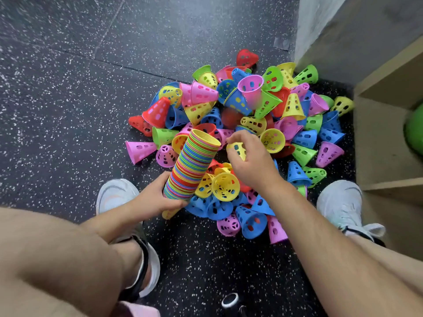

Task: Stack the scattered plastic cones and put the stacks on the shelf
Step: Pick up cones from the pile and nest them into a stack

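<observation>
Head view: a tilted stack (193, 164) of nested cones is gripped at its lower end by the left hand (155, 200), at the near edge of the pile (263, 106); a yellow cone (238, 149) is pinched by the right hand (251, 164) above the pile; the shelf (386, 143) stands right of the pile.

head view | faces down-forward | near cone pile (251, 124) | edges perhaps warped

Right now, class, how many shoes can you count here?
2. One white shoe is left of the cone pile, by the left hand; the other white shoe is right of it, beside the shelf.
</observation>
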`<state>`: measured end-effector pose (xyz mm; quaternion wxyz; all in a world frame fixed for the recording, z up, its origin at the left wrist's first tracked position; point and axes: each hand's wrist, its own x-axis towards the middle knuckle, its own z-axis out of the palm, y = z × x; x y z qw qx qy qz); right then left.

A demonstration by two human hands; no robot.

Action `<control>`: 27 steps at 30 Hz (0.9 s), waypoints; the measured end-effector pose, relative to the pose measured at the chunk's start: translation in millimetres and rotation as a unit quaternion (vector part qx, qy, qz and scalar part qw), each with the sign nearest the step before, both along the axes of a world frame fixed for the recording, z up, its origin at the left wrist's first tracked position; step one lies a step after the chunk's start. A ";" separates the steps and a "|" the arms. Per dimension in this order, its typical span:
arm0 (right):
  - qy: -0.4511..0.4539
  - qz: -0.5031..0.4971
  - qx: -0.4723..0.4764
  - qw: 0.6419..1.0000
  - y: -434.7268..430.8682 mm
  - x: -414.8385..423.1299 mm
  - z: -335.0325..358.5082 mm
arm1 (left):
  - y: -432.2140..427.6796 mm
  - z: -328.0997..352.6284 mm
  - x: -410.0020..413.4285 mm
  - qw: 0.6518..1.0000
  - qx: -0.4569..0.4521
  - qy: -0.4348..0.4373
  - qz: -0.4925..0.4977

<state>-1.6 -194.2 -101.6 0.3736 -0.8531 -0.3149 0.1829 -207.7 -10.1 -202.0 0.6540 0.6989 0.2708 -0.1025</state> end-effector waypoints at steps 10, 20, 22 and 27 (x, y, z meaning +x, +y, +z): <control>-0.080 0.165 -0.320 0.929 -25.5 -32.5 -25.7 | -0.6 -4.5 -14.8 0.997 -0.051 0.023 -0.049; -0.118 -0.061 -0.166 0.977 -29.1 -17.4 -4.1 | -0.1 3.2 -18.0 0.996 -0.065 0.036 -0.057; -0.106 -0.114 -0.130 0.979 -30.8 -13.2 3.8 | 0.9 2.9 -17.6 0.996 -0.060 0.038 -0.056; -0.013 -0.203 0.007 0.979 -17.7 -12.6 25.6 | -0.9 6.2 -15.9 0.996 -0.053 0.046 -0.057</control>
